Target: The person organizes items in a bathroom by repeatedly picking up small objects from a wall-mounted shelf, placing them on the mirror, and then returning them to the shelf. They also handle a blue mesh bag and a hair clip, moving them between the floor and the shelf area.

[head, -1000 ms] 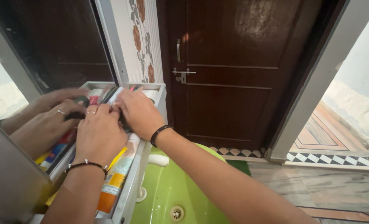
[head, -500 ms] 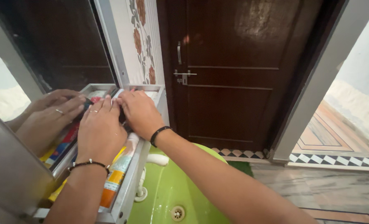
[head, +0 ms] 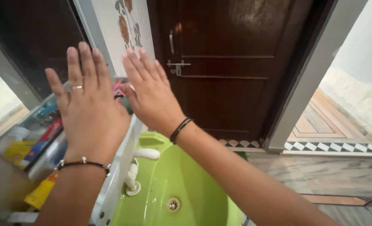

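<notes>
Both hands are lifted in front of the camera with their backs to it, and both are empty. The left hand [head: 90, 113] has its fingers straight and only a little apart; there is a ring on one finger and a dark bead bracelet [head: 82, 163] on the wrist. The right hand [head: 152, 94] is just beside it, fingers straight and close together, with a black band [head: 180, 128] on the wrist. Neither hand pinches or grips anything.

Behind and under the hands is a narrow white shelf [head: 118, 175] that stands below a mirror [head: 23, 54]. The hands hover over it and do not touch it. On the shelf lie toiletries — a yellow and orange tube [head: 42, 193] at the near end, and some small pink and green things [head: 120, 90] between the two hands, too hidden to name. The mirror repeats a red and blue tube.

Below the right forearm is a green washbasin [head: 194, 196] with a white tap [head: 138, 167]. A dark brown door [head: 219, 71] with a metal latch stands beyond.
</notes>
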